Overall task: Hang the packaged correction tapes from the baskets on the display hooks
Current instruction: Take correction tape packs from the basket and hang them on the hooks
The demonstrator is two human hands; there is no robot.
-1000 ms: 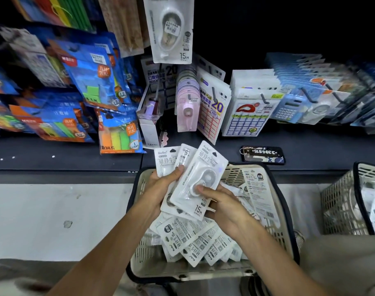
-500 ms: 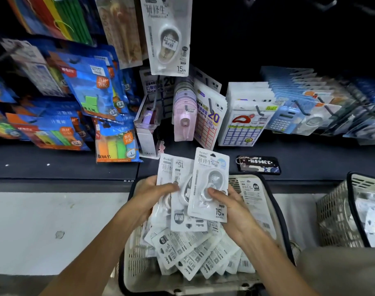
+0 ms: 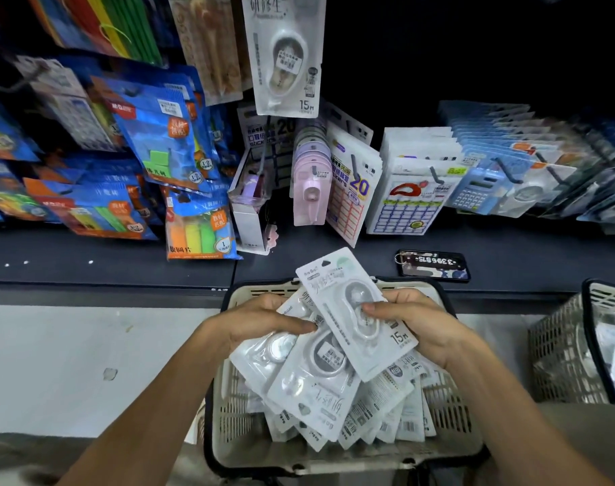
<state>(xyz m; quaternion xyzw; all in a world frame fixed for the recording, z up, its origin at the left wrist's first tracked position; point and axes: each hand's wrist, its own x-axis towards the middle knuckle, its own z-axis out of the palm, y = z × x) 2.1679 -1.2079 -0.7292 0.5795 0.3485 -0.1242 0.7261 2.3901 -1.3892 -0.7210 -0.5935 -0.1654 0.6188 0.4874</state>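
The top correction tape pack [image 3: 357, 312] lies tilted over the near basket [image 3: 450, 447], its hang hole pointing up and away toward the shelf. The right hand [image 3: 416, 324] pinches it at the blister, thumb on the face and fingers behind. The left hand [image 3: 264, 319] grips a fanned bunch of packs [image 3: 309, 377] beneath it, fingers curled across their fronts. More packs lie loose in the basket below, many face down.

The step in hand looks like sorting one pack out of the bunch for hanging. To do it well, the right hand should slide the top pack clear of the bunch, turn it upright with the printed face outward, and keep the hole free of fingers so that it threads straight onto a hook.

One hung pack [image 3: 285, 54] of the same kind hangs above the shelf's back edge, marking the likely hook. Room straight up from the basket is open, yet pink dispensers [image 3: 311, 185] and sticker sheets [image 3: 351, 191] crowd the shelf's middle just behind the basket's far rim. A phone [image 3: 433, 265] lies on the shelf's front edge to the right. A second basket [image 3: 562, 352] stands at the far right, well apart.
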